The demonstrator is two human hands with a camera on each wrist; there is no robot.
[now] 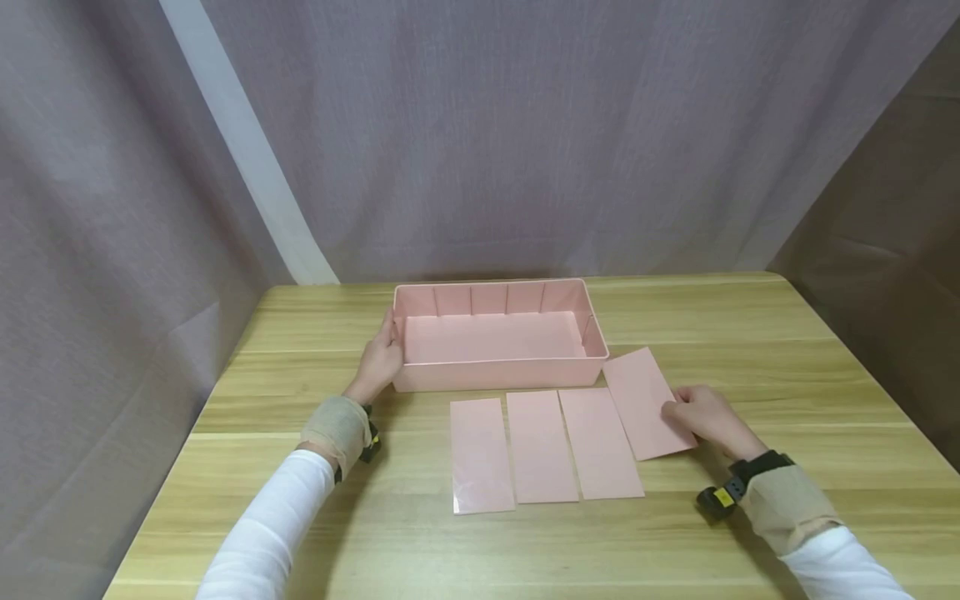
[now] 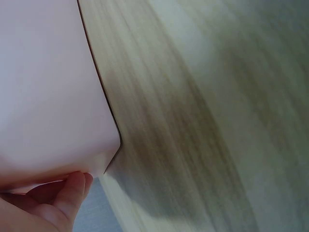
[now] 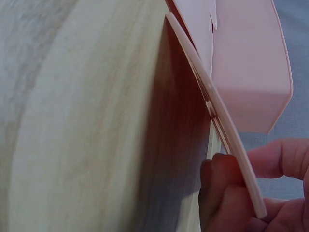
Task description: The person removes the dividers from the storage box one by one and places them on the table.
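Four flat pink divider panels lie on the wooden table (image 1: 225,467) on the near side of the pink tray (image 1: 498,379), and we take that tray as our landmark. Three of them, the left panel (image 1: 480,454), the second panel (image 1: 540,446) and the third panel (image 1: 598,442), sit side by side just in front of the tray's front wall, edges close together. The fourth panel (image 1: 645,402) lies off the tray's front right corner, angled away from the others, with its far end near that corner. Our right hand (image 1: 708,418) grips this panel at its right edge; in the right wrist view the thumb and fingers (image 3: 224,193) pinch the panel's (image 3: 217,111) rim between them, and that edge looks lifted off the wood, though the close, skewed angle makes us unsure how far. Our left hand (image 1: 381,358) holds the tray's left end wall, the fingers curled around the corner. In the left wrist view one fingertip (image 2: 72,191) presses against the tray's (image 2: 48,96) underside edge; how the remaining fingers lie we cannot tell from there. The tray stands upright beyond the panels, with slotted ribs along its back wall, and a grey curtain (image 1: 525,133) hangs behind it.
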